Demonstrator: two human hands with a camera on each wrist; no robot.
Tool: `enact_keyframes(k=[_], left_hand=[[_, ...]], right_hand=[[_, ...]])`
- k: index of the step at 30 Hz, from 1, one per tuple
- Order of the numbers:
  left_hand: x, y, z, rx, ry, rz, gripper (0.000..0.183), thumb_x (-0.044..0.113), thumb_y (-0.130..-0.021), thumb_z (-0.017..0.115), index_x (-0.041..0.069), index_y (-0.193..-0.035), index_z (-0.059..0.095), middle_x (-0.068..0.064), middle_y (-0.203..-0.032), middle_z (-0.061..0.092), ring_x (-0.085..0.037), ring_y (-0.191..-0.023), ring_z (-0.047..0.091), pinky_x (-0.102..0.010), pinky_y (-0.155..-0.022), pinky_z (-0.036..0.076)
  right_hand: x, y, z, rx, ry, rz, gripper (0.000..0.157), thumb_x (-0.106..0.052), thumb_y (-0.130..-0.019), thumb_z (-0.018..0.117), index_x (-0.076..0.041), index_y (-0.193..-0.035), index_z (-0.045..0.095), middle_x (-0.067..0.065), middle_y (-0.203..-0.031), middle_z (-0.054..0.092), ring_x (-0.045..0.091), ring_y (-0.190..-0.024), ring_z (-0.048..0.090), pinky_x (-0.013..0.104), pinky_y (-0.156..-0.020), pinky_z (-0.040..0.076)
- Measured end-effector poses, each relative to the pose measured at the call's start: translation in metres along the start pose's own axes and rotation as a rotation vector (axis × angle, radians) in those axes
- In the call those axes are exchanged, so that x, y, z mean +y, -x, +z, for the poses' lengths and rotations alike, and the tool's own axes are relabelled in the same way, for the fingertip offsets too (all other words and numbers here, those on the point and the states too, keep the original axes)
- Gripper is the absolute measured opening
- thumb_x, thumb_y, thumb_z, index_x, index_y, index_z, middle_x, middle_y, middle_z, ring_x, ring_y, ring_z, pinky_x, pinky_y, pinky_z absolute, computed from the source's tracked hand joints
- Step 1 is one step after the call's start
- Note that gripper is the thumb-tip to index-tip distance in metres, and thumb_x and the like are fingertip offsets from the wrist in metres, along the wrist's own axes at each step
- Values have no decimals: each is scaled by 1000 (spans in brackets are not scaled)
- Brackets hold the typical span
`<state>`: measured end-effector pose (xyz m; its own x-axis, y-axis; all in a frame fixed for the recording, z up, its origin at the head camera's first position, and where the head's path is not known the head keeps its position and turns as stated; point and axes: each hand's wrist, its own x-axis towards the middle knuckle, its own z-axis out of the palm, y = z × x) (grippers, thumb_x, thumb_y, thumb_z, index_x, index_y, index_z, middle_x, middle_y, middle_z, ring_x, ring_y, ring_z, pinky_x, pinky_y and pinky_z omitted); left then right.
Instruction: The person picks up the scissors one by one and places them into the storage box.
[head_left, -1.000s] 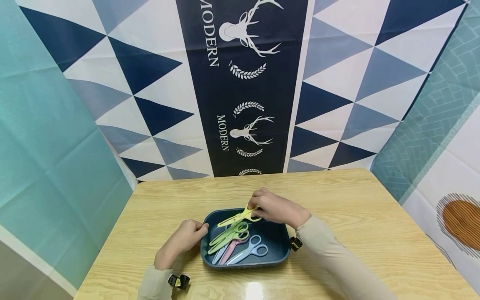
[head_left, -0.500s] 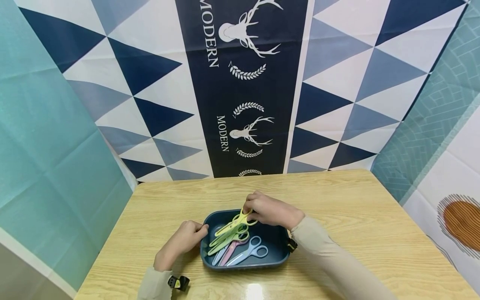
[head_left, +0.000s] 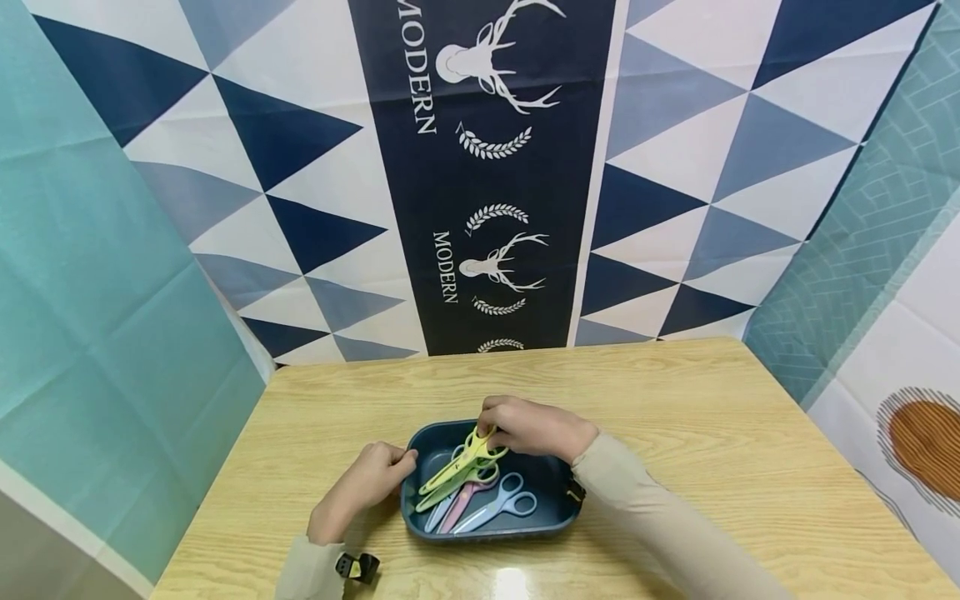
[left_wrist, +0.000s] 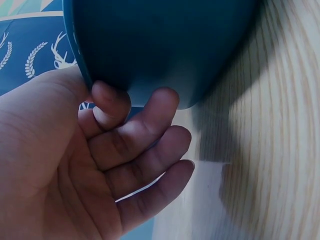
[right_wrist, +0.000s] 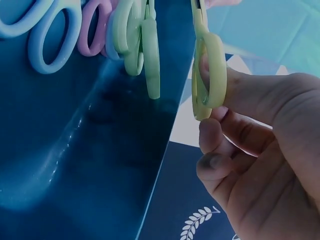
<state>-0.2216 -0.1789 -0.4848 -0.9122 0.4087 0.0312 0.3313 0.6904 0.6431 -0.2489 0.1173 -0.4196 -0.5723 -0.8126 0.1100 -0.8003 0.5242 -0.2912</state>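
Note:
A dark blue plastic bin [head_left: 491, 536] sits on the table with several scissors in it. My left hand [head_left: 365, 473] pinches the bin's left rim, thumb at the edge and fingers against the outer wall. My right hand [head_left: 536, 429] holds yellow scissors [right_wrist: 217, 70] by the finger loops. Their blades point to the lower left, over the green scissors [right_wrist: 151, 57]. Pink scissors [head_left: 465, 498] and light blue scissors [head_left: 501, 502] lie lower in the bin. Another blue pair is partly hidden under the pile.
The wooden table [head_left: 675, 467] extends around the bin on all sides. A patterned cloth [head_left: 495, 183] with deer heads and triangles hangs behind it. Teal sheeting [head_left: 150, 333] stands on the left. Black cameras [head_left: 357, 567] are strapped to both wrists.
My right hand has moved left and slightly toward the front, bringing the yellow scissors down over the green ones. The left hand stays on the bin's rim.

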Motion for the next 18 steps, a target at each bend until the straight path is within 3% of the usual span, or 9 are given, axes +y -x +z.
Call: enact_keyframes(k=[9,18], left_hand=[[0,0,0,6,5,-8,51,23,-106,53,18,-56,45,10,-52,47,-4,-48,44,-20,-50,37],[-1,0,0,11,1,-1,52,23,-106,52,19,-55,44,10,-50,45,-4,-46,41,-20,-49,35]], right_hand=[[-6,-8,2,-61,-16,26,11,-13,-95,74,-7,-105,75,2,-101,66,9,-88,61,20,-80,54],[-9,-13,7,-112,-64,54,14,-12,-94,74,-8,-108,77,0,-104,66,3,-90,60,18,-83,54]])
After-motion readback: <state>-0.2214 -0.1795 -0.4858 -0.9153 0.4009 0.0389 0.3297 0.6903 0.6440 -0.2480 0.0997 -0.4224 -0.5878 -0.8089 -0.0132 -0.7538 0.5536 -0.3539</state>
